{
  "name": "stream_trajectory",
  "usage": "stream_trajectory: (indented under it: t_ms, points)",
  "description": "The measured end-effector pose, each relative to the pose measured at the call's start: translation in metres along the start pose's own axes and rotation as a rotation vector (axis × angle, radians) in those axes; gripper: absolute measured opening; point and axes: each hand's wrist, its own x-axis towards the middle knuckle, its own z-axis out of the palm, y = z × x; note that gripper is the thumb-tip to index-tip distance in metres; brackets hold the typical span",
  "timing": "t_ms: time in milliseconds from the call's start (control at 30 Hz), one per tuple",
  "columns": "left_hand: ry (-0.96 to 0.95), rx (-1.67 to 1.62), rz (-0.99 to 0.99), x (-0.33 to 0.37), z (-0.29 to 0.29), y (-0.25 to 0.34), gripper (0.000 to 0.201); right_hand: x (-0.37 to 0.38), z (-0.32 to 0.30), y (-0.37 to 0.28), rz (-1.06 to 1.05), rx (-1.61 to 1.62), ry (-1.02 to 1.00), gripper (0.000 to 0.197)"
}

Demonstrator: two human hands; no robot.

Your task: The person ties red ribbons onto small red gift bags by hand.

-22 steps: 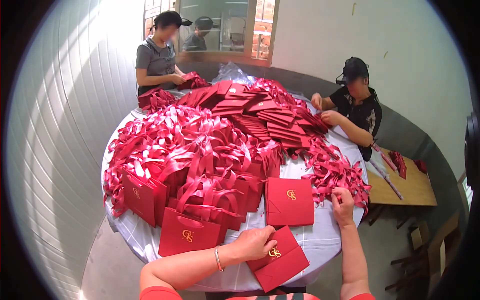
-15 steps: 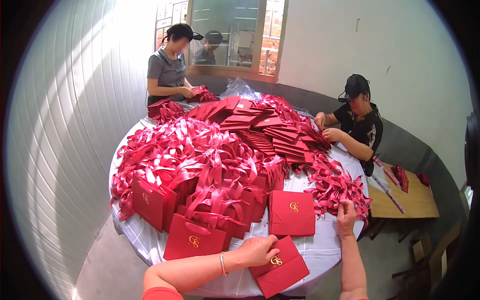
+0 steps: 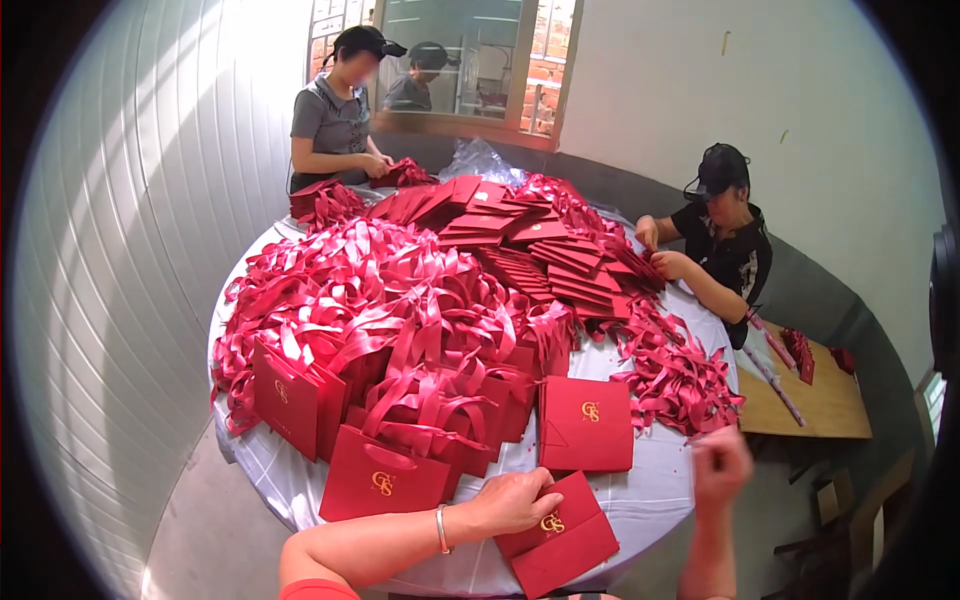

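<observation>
A flat red paper gift bag (image 3: 568, 555) with a gold emblem lies near the table's front edge. My left hand (image 3: 510, 503) is closed on its upper left corner, the fingertips partly hidden. Just behind it rests a neat stack of flat red gift bags (image 3: 587, 440). My right hand (image 3: 722, 468) is raised off the table's right edge, in front of a heap of loose pink-red ribbons (image 3: 688, 390). Motion blurs its fingers, so I cannot see whether it holds anything. To the left stands a red gift bag with ribbon handles (image 3: 385, 480), among several more.
A large mound of ribbon-handled bags (image 3: 370, 290) covers the left of the round white-clothed table (image 3: 655, 485). Piles of flat bags (image 3: 530, 240) lie behind. Two co-workers, one far left (image 3: 333, 125) and one right (image 3: 722, 240), handle red pieces. A wooden table (image 3: 825, 405) stands at the right.
My right hand has drawn back from the ribbon heap, toward me and slightly right. My left hand stays on the same gift bag. The view has shifted slightly.
</observation>
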Motion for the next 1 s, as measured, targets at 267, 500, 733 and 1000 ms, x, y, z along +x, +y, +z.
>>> stream_trajectory:
  t_ms: [267,500,733,1000]
  points:
    - [-0.008,-0.172,0.029,-0.004,-0.003,0.01,0.032,-0.048,0.068,-0.044,0.163,0.268,-0.378,0.02]
    - [0.082,-0.473,0.135,0.008,-0.001,-0.004,0.016,-0.035,0.072,-0.034,-0.064,0.175,-0.417,0.024]
    - [0.156,-0.365,0.152,0.009,-0.013,-0.003,0.014,-0.017,0.02,-0.08,0.039,0.514,-0.77,0.014]
    - [0.08,-0.521,0.145,0.002,-0.022,0.003,0.01,-0.073,0.027,-0.084,0.508,0.645,-0.887,0.008]
